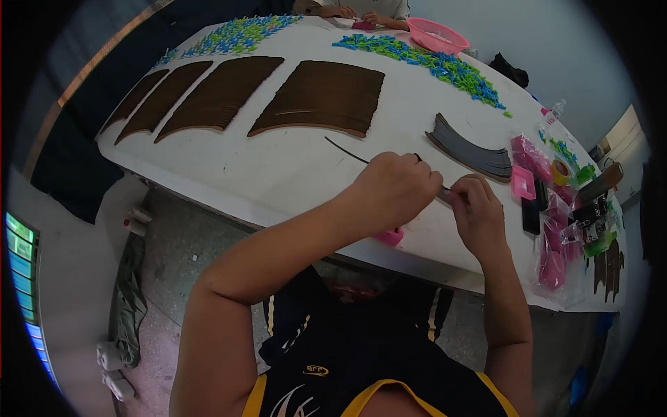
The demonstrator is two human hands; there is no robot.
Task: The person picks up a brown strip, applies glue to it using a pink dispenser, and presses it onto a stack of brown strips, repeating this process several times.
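Note:
A thin dark strip [345, 149] runs through both of my hands above the near part of the table. My left hand [398, 189] is closed around it, and the strip's free end sticks out to the upper left. Close by, my right hand [478, 212] pinches the other end between thumb and fingers. What lies inside the fingers is hidden. Partly covered by my left forearm, a small pink object [391, 237] lies at the table's near edge. Beyond my right hand rests a curved row of dark strips [472, 149].
Several brown sheets of strips side by side [319, 97] lie across the white table [278, 158]. Blue and green small pieces [438, 62] are spread behind, beside a pink basket [438, 36]. Pink bagged items [552, 267] and tape [560, 172] crowd the right. Another person's hands [358, 15] work opposite.

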